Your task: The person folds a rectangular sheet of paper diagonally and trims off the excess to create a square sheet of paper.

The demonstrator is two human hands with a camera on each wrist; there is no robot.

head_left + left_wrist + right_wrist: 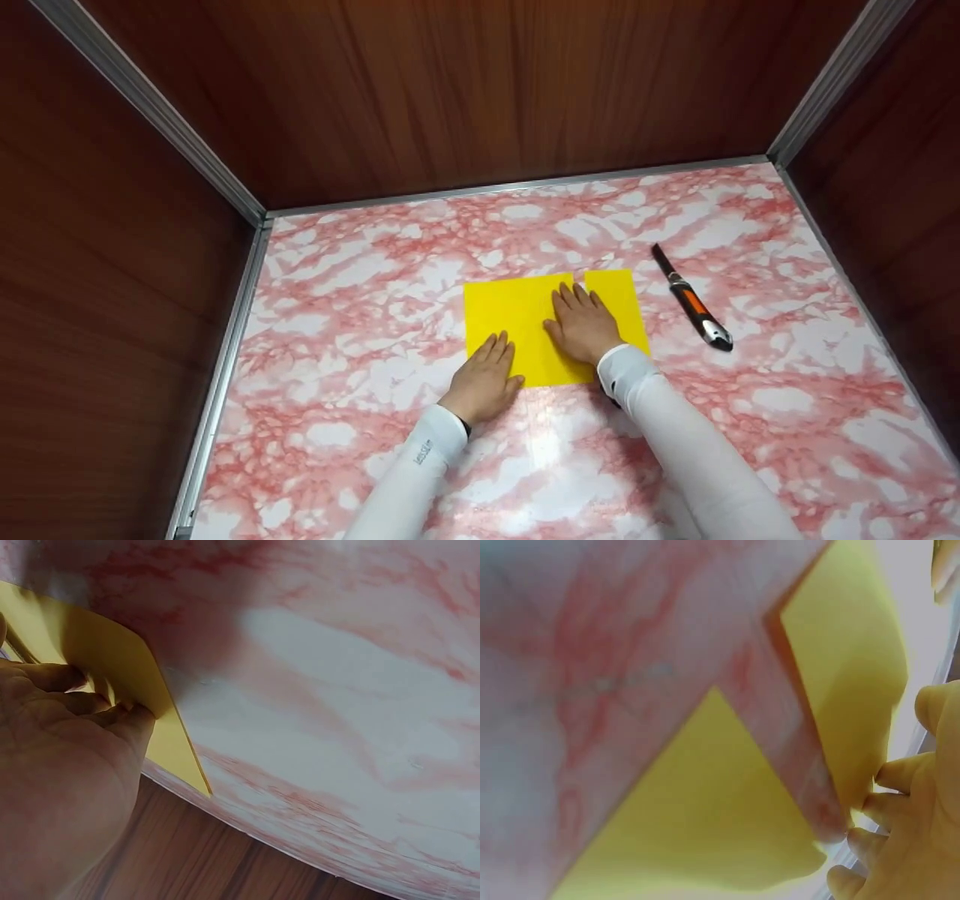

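A larger yellow sheet [521, 311] lies flat on the table, with a narrower yellow strip [619, 300] at its right. A thin gap parts the two at the far edge, as the right wrist view shows too. My left hand [484, 379] rests on the sheet's near left corner, fingers straight; in the left wrist view its fingertips touch the sheet. My right hand [585, 326] lies spread over the sheet's right part, beside the gap, hiding the near end of the gap. Right of the strip is a knife [694, 304] with a dark blade and a black-and-orange handle.
The tabletop [360, 330] has a red-and-white marbled pattern. Dark wood panels [487, 90] stand at the back and both sides, with metal rails [217, 405] along the table's edges.
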